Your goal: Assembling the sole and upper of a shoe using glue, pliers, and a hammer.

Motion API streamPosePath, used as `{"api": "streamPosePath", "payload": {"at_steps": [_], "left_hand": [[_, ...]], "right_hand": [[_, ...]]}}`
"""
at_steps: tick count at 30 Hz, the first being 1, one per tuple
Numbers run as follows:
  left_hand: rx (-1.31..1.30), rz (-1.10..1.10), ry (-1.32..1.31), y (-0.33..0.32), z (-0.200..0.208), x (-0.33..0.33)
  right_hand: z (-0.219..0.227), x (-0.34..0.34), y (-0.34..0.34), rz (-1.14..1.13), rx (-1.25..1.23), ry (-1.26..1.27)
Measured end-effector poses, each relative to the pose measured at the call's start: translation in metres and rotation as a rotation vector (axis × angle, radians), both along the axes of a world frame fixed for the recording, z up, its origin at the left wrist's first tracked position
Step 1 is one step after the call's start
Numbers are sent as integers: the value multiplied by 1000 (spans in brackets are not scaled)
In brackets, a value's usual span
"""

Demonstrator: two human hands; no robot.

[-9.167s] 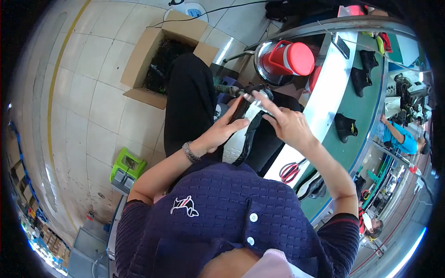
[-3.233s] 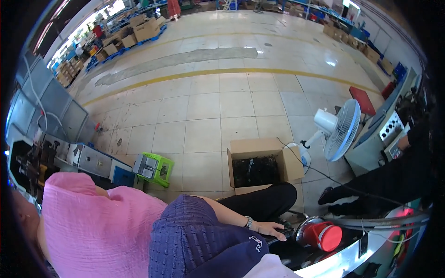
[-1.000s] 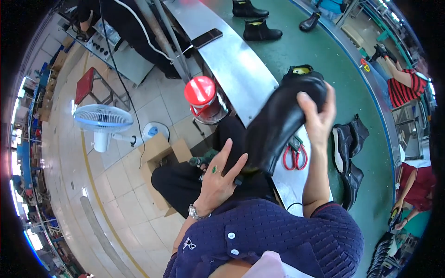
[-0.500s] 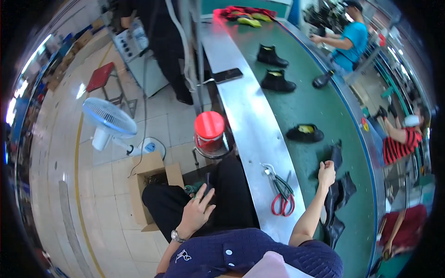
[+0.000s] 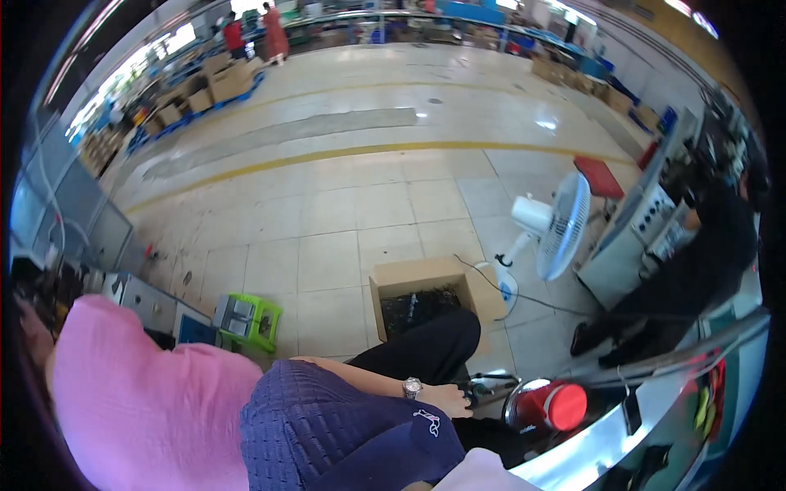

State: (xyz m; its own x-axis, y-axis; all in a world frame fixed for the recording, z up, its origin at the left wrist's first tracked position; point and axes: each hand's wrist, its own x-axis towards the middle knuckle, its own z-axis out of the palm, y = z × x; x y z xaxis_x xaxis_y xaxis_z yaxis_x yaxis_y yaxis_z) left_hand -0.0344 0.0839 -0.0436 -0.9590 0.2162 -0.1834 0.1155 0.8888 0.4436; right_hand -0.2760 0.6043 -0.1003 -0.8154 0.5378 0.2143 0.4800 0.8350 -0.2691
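Note:
My left hand (image 5: 446, 399), with a watch (image 5: 412, 386) on its wrist, is low by my black-trousered legs, left of a red-lidded container (image 5: 565, 407) in a wire holder. Its fingertips run into a dark patch; whether they grip anything there is hidden. Beyond my knee an open cardboard box (image 5: 385, 282) stands on the floor with crumpled black material (image 5: 419, 309) inside. My right hand is out of view. A metal-topped bench edge (image 5: 573, 462) shows at the lower right, with a phone (image 5: 631, 412) on it.
A white fan (image 5: 565, 225) stands on the floor beyond the box, its cord trailing right. Close on my left is a person in a pink top (image 5: 155, 393), near a lime-green stool or crate (image 5: 264, 323). Someone in black (image 5: 679, 270) stands at the right beside a grey control cabinet (image 5: 634, 225).
The view has swung far to the left, toward the floor. My right hand and most of the bench with the shoes and scissors have left it. My left hand's fingers no longer show spread.

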Motion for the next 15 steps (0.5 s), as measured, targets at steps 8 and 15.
{"api": "streamPosePath", "payload": {"at_steps": [8, 15], "left_hand": [[101, 77, 336, -4, -3, 15], [140, -1, 312, -4, -1, 8]], "right_hand": [[-5, -6, 11, 84, 228, 254], [26, 20, -4, 378, 116, 413]]}}
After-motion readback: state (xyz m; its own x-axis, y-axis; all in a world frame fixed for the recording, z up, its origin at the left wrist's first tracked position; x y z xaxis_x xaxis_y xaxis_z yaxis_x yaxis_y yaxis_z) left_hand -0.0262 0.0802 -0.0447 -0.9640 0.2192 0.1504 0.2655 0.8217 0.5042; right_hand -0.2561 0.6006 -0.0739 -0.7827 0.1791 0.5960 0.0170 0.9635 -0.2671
